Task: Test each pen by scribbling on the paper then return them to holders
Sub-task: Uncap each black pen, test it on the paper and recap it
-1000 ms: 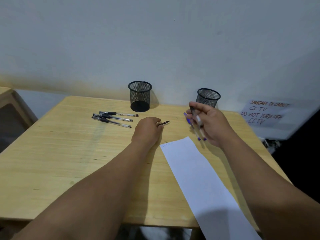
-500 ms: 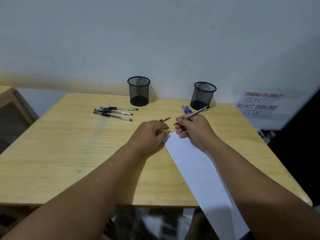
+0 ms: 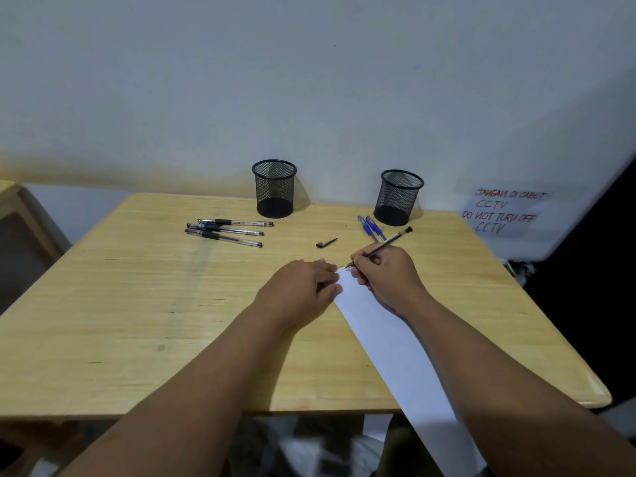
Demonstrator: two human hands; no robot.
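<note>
My right hand [image 3: 387, 273] grips an uncapped black pen [image 3: 390, 241], its tip touching the top corner of a long white paper strip [image 3: 389, 342]. My left hand [image 3: 299, 290] lies flat, fingers pressing the paper's left edge. The pen's black cap [image 3: 326, 242] lies loose on the table beyond my hands. Three black pens [image 3: 225, 231] lie side by side at the back left. Two blue pens [image 3: 371, 228] lie beside the right mesh holder [image 3: 398, 197]. The left mesh holder [image 3: 274, 188] stands at the back centre; both holders look empty.
The wooden table [image 3: 137, 321] stands against a white wall. A handwritten paper sign [image 3: 502, 211] hangs on the wall at the right. The paper strip overhangs the table's front edge. Another wooden piece of furniture [image 3: 20, 215] is at the far left.
My right hand put the blue pens down by the right holder and brought the black pen's tip down onto the paper. My left hand let go of the cap and moved onto the paper's edge.
</note>
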